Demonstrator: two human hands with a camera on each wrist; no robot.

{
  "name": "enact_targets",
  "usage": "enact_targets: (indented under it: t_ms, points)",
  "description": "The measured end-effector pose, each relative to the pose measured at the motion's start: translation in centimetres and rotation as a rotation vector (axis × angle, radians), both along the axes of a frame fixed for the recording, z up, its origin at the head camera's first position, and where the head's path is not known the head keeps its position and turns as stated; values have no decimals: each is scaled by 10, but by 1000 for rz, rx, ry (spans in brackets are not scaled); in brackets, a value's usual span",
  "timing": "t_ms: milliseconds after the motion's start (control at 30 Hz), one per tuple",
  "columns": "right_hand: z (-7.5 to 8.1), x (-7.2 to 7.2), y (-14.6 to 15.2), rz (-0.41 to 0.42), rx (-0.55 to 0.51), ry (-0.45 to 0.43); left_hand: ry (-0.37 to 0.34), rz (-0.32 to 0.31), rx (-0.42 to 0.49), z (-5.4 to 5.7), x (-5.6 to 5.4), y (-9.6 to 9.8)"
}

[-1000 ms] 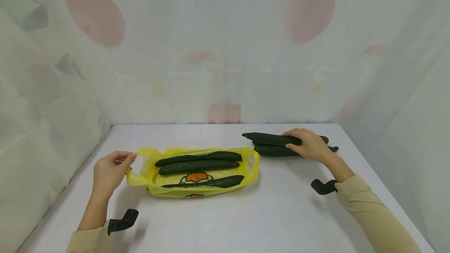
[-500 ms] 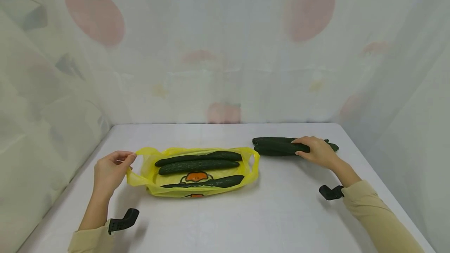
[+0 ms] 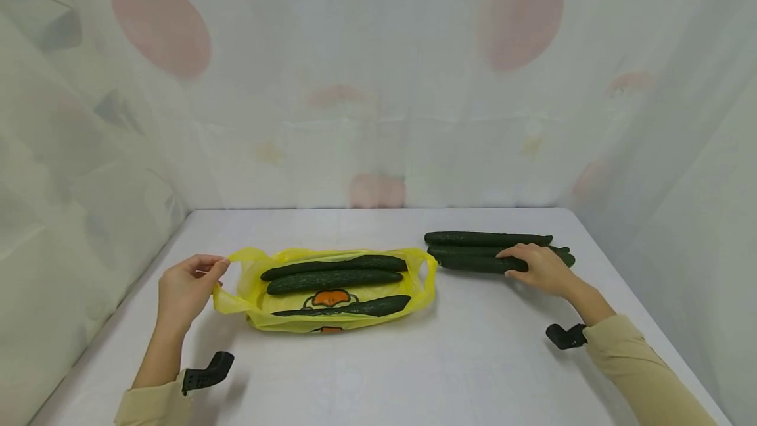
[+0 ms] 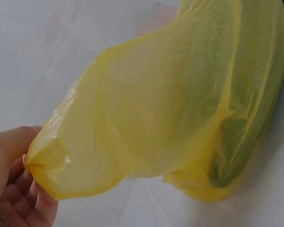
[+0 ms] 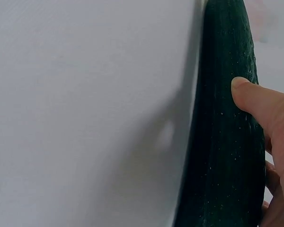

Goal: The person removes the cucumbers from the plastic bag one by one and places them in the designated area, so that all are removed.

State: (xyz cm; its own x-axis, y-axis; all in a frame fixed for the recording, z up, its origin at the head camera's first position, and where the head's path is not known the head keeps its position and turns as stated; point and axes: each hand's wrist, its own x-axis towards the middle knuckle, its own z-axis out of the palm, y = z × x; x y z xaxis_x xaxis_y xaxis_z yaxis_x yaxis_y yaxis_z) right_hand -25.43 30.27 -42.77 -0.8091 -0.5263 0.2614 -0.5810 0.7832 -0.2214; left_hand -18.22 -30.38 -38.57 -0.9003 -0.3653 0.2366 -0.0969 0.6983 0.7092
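Observation:
A yellow plastic bag (image 3: 422, 298) lies spread on the table with its mouth up. Inside are three dark green cucumbers (image 3: 334, 281), and an orange cartoon print shows between them. My left hand (image 3: 188, 284) pinches the bag's left handle between thumb and fingers; the left wrist view shows the yellow film (image 4: 132, 109) pulled out from that pinch. To the right, my right hand (image 3: 541, 269) grips the front cucumber (image 3: 473, 263) of a group. In the right wrist view the thumb lies along this cucumber (image 5: 227, 142), with the other fingers partly hidden on its far side.
Behind the gripped cucumber lie another cucumber (image 3: 461, 250), largely covered, and a rear cucumber (image 3: 485, 238). A white cloth covers the table (image 3: 378, 373). Pale printed curtains (image 3: 378, 84) stand at the back and both sides.
My right hand has come down and toward me with its cucumber, from above the group to its front side. The left hand and bag have stayed still.

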Motion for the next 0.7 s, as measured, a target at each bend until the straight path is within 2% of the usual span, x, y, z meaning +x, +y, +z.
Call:
enact_targets:
  t_ms: [367, 567, 700]
  points:
    - [-12, -1, 0, -2, 20, -16, 1, -9, -18, -1, -1, -2]
    - [-18, -2, -1, -8, 2, -23, -12, -8, -14, -1, 0, -3]
    - [-20, -3, -1, 4, -23, 3, -15, -7, -12, 0, 1, -2]
